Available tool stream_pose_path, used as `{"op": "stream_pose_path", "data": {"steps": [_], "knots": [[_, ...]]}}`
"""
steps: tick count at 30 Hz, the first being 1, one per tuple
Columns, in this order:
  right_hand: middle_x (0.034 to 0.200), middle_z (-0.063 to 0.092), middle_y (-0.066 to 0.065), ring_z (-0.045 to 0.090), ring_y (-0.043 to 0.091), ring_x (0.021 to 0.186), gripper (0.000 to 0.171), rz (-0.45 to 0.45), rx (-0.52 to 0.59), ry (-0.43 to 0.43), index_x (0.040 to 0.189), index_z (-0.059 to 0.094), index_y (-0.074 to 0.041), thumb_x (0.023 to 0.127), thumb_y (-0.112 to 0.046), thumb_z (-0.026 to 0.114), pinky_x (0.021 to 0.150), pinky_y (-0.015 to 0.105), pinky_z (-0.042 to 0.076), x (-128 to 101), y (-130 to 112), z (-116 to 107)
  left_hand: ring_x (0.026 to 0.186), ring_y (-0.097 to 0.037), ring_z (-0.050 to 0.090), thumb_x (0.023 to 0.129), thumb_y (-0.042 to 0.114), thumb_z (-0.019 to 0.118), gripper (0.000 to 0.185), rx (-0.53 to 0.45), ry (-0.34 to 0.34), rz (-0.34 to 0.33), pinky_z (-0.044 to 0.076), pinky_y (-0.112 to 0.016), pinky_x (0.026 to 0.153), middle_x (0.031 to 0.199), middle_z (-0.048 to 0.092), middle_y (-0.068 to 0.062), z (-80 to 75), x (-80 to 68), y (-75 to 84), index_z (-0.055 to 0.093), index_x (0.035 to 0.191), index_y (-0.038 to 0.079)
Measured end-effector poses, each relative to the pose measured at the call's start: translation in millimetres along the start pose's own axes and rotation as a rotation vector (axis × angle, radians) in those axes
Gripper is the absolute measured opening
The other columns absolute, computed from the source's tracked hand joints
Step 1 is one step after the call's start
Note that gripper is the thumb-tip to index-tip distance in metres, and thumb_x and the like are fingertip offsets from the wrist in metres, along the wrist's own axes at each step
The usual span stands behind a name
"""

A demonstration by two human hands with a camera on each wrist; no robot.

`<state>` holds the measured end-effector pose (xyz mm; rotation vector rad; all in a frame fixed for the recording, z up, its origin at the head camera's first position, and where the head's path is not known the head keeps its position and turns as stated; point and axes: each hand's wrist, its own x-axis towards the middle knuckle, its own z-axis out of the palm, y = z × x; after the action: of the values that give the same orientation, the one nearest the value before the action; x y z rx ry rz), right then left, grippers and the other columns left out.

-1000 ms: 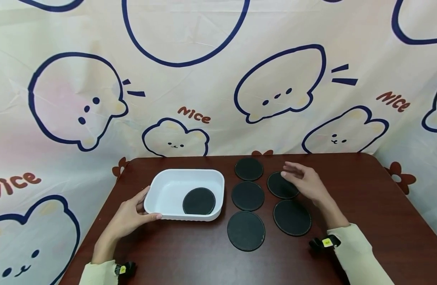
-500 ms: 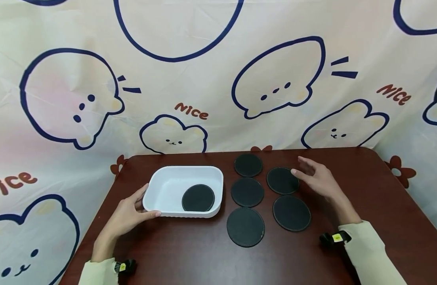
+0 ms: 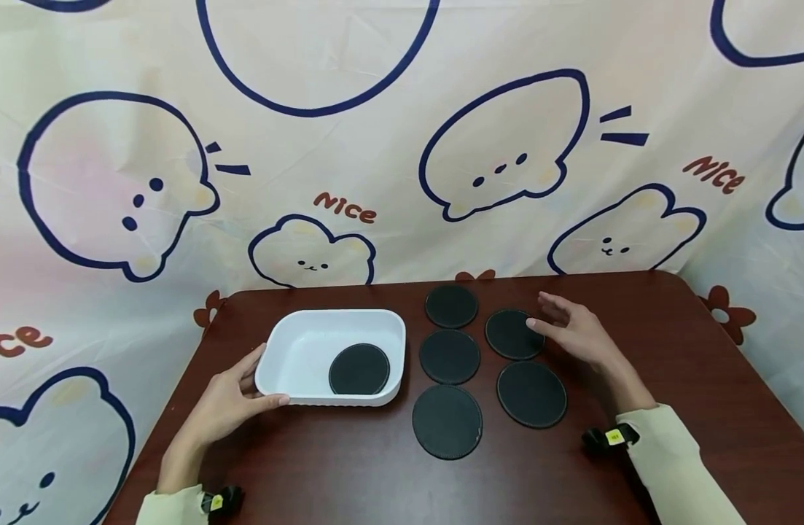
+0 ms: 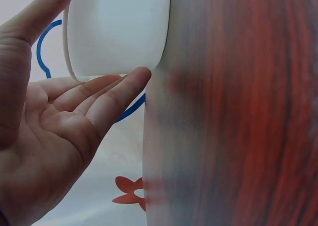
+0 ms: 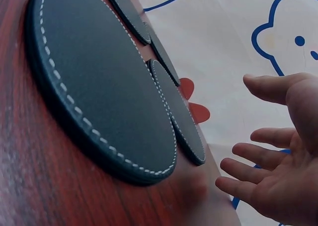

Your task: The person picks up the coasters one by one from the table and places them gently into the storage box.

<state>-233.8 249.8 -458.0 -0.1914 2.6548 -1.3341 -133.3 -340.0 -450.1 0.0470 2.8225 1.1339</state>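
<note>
Head view showed a dark red tabletop (image 3: 349, 452) in front of a cartoon-print cloth (image 3: 310, 146). The left hand (image 3: 227, 397) lay at the near-left corner of a white tray (image 3: 290, 339), its thumb along the near wall and its straight fingers against the left wall. From the left wrist view the fingers (image 4: 117, 92) were stretched out flat, their tips touching the tray (image 4: 119, 27) under its rim; nothing was curled around it. One black coaster (image 3: 358, 369) lay flat inside the tray, toward its near-right part.

Right of the tray, five more coasters lay on the tabletop in two columns. The left column had a far coaster (image 3: 450, 305), a middle coaster (image 3: 449, 356) and a near coaster (image 3: 447, 422). The right column had an upper coaster (image 3: 509, 334) and a lower coaster (image 3: 531, 394). The right hand (image 3: 575, 332) hovered just right of the upper coaster, fingers spread and relaxed, their tips over its right edge; whether they touched it could not be told. Right wrist view showed that hand (image 5: 278, 166) open and holding nothing, with the stitched edge of the lower coaster (image 5: 99, 87) close to the lens and other coasters farther on.
</note>
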Motion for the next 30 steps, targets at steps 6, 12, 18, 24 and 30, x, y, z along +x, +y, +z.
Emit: {"op": "stream_pose_path", "data": {"steps": [6,12,18,24,30], "knots": [[0.171,0.038,0.025,0.039,0.048,0.157,0.087,-0.012,0.039,-0.016,0.169,0.028,-0.004,0.104,-0.043,0.071,0.123,0.067,0.04,0,6,3,0.131,-0.047,0.068,0.085,0.043,0.092,0.115,-0.004,0.0,-0.023,0.067,-0.038,0.09,0.164,0.043,-0.033,1.5,-4.8,-1.4,0.026,0.169,0.002],[0.172,0.036,0.026,0.036,0.051,0.158,0.088,-0.033,0.054,-0.035,0.17,0.027,-0.003,0.103,-0.039,0.073,0.124,0.066,0.038,2,18,4,0.13,-0.045,0.069,0.085,0.044,0.092,0.115,-0.001,-0.005,-0.029,0.067,-0.037,0.091,0.164,0.044,-0.033,2.6,-4.4,-1.4,0.026,0.169,0.002],[0.171,0.037,0.028,0.036,0.052,0.157,0.089,-0.106,-0.068,-0.027,0.168,0.03,-0.003,0.101,-0.039,0.076,0.125,0.067,0.036,9,26,10,0.13,-0.045,0.069,0.084,0.046,0.092,0.117,0.003,-0.009,-0.045,0.066,-0.038,0.092,0.164,0.044,-0.033,3.2,-4.3,-1.4,0.026,0.169,0.002],[0.165,0.044,0.032,0.044,0.055,0.149,0.088,-0.144,-0.257,-0.021,0.165,0.038,-0.003,0.098,-0.043,0.079,0.117,0.075,0.042,12,20,18,0.131,-0.045,0.068,0.083,0.047,0.093,0.118,0.006,-0.005,-0.044,0.066,-0.038,0.092,0.164,0.043,-0.033,3.8,-3.2,-1.5,0.026,0.169,0.002],[0.161,0.046,0.035,0.044,0.058,0.148,0.079,-0.192,-0.345,-0.035,0.159,0.047,0.001,0.096,-0.032,0.082,0.116,0.074,0.043,12,12,22,0.133,-0.045,0.067,0.082,0.048,0.093,0.119,0.006,0.004,-0.035,0.066,-0.039,0.093,0.165,0.042,-0.032,2.5,-1.0,-1.0,0.026,0.169,0.002]]}}
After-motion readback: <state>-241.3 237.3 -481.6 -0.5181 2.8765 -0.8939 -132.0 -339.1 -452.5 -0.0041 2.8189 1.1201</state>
